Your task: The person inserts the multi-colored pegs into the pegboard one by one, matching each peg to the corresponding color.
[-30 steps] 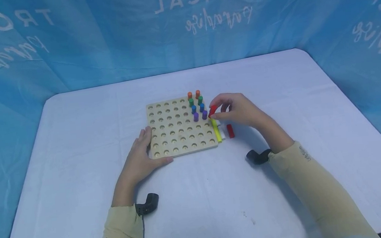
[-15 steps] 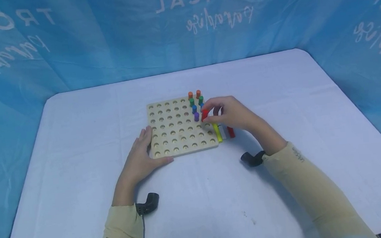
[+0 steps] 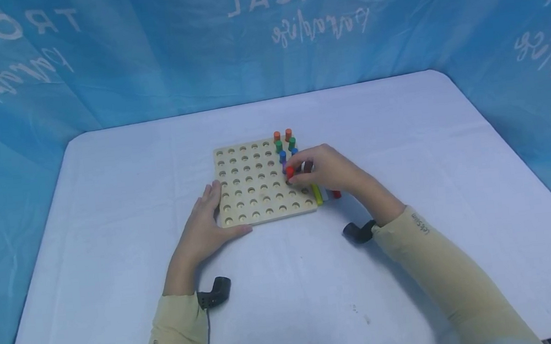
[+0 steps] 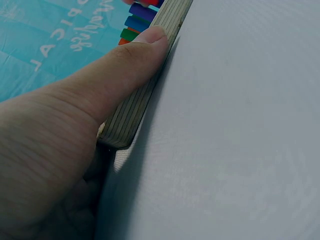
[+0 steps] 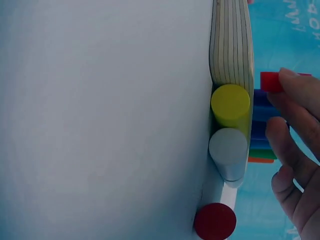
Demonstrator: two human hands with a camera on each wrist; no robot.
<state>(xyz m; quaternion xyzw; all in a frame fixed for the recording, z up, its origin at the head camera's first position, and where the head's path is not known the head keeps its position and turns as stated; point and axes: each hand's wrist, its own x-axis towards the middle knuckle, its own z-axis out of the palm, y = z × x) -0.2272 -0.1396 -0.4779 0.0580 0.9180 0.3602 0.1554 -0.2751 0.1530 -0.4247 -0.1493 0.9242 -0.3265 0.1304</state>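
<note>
The left hand [image 3: 202,222], thumb and fingers apart, braces a near corner of the board [image 3: 259,194], I'd say to steady it, while the right hand [image 3: 327,168] pinches a red peg [image 3: 290,172] roughly upright over it, just beside a purple peg [image 3: 284,167].

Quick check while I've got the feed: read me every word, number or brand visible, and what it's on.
"TROPICAL": blue curtain, mirror-reversed; repeats cut off at the frame's sides.
"Paradise": same curtain, script, mirror-reversed.
"LetsSlim": left sleeve, small; probable reading.
Right sleeve: similar print, too blurred to be sure.
Pegboard and pegs: no lettering visible.
</note>
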